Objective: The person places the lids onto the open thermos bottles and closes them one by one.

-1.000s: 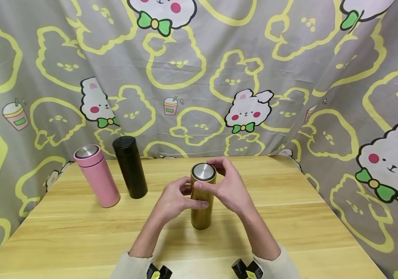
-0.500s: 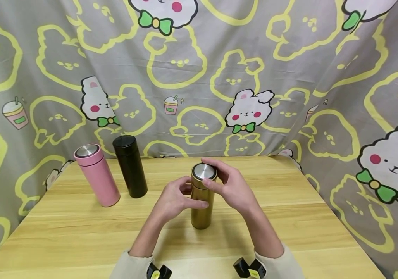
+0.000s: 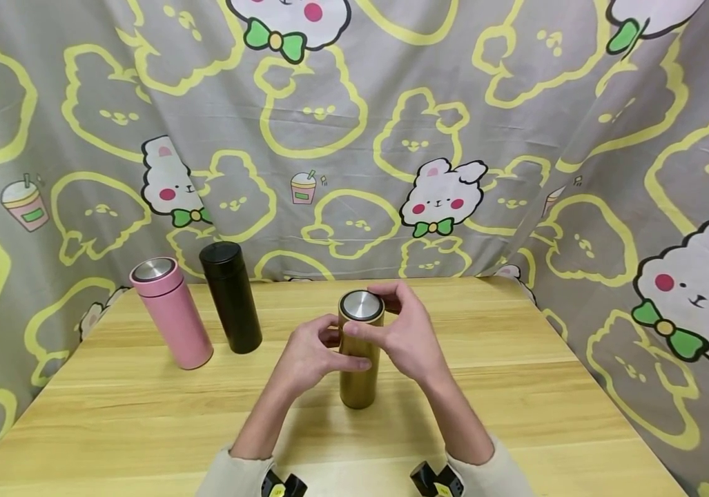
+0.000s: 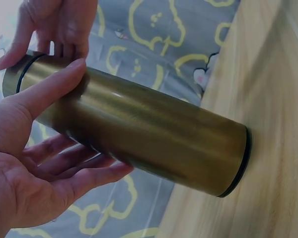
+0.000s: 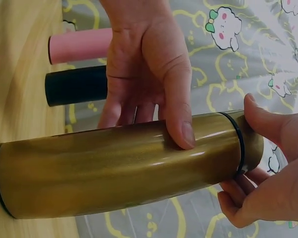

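Observation:
A gold thermos (image 3: pixel 359 386) stands upright on the wooden table, its lid topped by a silver disc (image 3: pixel 362 305). My left hand (image 3: pixel 307 355) grips the thermos body from the left, thumb across the front and fingers round the far side. Higher up, my right hand (image 3: pixel 406 335) holds the lid between thumb and fingers from the right. In the right wrist view a dark ring (image 5: pixel 234 141) marks the seam between lid and body. The left wrist view shows the gold body (image 4: pixel 154 129) down to its black base rim.
To the left stand a pink thermos (image 3: pixel 177 321) with a silver-topped lid and a black thermos (image 3: pixel 232 304) close beside it. A grey patterned curtain (image 3: pixel 342 131) hangs behind the table (image 3: pixel 491 393) and along its sides.
My right hand's fingers shifted round the lid, toward the back half a second ago, and have now returned to about where they were. The left hand and thermos body stayed put.

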The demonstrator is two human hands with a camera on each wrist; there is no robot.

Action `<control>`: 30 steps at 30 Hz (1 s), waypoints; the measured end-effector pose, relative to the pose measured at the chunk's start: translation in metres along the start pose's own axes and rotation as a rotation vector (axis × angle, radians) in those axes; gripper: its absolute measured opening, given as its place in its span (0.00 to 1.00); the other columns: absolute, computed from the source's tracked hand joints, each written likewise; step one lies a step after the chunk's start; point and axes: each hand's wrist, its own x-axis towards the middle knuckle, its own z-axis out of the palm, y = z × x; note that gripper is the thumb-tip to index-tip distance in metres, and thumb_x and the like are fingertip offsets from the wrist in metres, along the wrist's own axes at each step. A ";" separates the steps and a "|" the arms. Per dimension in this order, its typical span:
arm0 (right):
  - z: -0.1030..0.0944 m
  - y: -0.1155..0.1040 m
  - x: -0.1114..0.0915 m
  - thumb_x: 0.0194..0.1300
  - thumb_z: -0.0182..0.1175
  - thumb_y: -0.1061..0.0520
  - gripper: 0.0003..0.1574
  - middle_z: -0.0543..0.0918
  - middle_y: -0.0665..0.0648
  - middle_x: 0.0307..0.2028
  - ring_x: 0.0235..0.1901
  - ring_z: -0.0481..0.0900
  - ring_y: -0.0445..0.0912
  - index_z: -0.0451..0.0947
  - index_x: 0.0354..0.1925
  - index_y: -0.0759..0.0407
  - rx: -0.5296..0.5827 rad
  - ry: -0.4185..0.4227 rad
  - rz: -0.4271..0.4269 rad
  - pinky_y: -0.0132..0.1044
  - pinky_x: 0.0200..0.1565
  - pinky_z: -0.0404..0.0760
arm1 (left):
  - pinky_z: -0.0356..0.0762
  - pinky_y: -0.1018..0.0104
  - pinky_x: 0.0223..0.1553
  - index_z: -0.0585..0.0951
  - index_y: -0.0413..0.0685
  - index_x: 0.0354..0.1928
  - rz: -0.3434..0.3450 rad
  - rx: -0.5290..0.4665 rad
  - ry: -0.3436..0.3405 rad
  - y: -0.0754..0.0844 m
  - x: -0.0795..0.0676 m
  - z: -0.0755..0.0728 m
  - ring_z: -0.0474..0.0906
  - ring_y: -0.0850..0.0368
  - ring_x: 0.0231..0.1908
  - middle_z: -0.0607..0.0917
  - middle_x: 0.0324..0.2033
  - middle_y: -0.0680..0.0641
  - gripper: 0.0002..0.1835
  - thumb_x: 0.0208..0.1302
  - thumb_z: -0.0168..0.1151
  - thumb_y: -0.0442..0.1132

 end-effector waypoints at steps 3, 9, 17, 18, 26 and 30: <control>-0.003 -0.002 0.001 0.49 0.82 0.52 0.41 0.80 0.52 0.54 0.58 0.76 0.49 0.73 0.59 0.52 -0.006 -0.037 0.038 0.54 0.65 0.70 | 0.82 0.53 0.52 0.84 0.61 0.46 0.004 0.005 -0.006 0.001 -0.001 0.000 0.85 0.56 0.50 0.89 0.46 0.53 0.30 0.39 0.86 0.54; -0.016 -0.004 0.003 0.55 0.78 0.53 0.52 0.72 0.54 0.67 0.72 0.66 0.53 0.63 0.72 0.47 0.043 -0.162 0.093 0.55 0.71 0.66 | 0.82 0.52 0.53 0.83 0.61 0.50 0.013 0.022 -0.028 0.002 -0.002 -0.001 0.85 0.56 0.50 0.88 0.46 0.53 0.31 0.41 0.86 0.53; -0.019 0.000 0.005 0.66 0.68 0.62 0.41 0.71 0.59 0.70 0.71 0.69 0.52 0.65 0.73 0.58 0.107 -0.305 -0.041 0.46 0.72 0.66 | 0.81 0.53 0.54 0.83 0.62 0.52 0.036 0.023 -0.057 0.001 -0.002 -0.004 0.85 0.57 0.49 0.89 0.45 0.54 0.30 0.43 0.85 0.51; -0.019 0.000 0.006 0.66 0.68 0.62 0.39 0.73 0.60 0.68 0.69 0.71 0.52 0.67 0.72 0.58 0.096 -0.300 -0.057 0.44 0.70 0.69 | 0.81 0.53 0.53 0.83 0.62 0.52 0.038 0.021 -0.059 0.001 -0.002 -0.004 0.85 0.57 0.49 0.89 0.45 0.54 0.30 0.43 0.85 0.51; -0.016 -0.001 0.005 0.63 0.71 0.62 0.34 0.79 0.60 0.62 0.64 0.77 0.52 0.75 0.66 0.58 0.035 -0.237 -0.067 0.43 0.65 0.75 | 0.82 0.55 0.50 0.84 0.60 0.48 0.014 -0.002 -0.032 0.003 -0.003 -0.002 0.86 0.58 0.46 0.90 0.42 0.53 0.29 0.40 0.86 0.49; -0.016 -0.002 0.004 0.62 0.72 0.61 0.34 0.81 0.59 0.59 0.63 0.79 0.53 0.76 0.65 0.57 -0.013 -0.200 -0.049 0.49 0.63 0.76 | 0.83 0.56 0.49 0.84 0.58 0.47 0.020 -0.020 -0.003 0.005 -0.003 0.002 0.87 0.57 0.45 0.90 0.41 0.52 0.30 0.38 0.87 0.48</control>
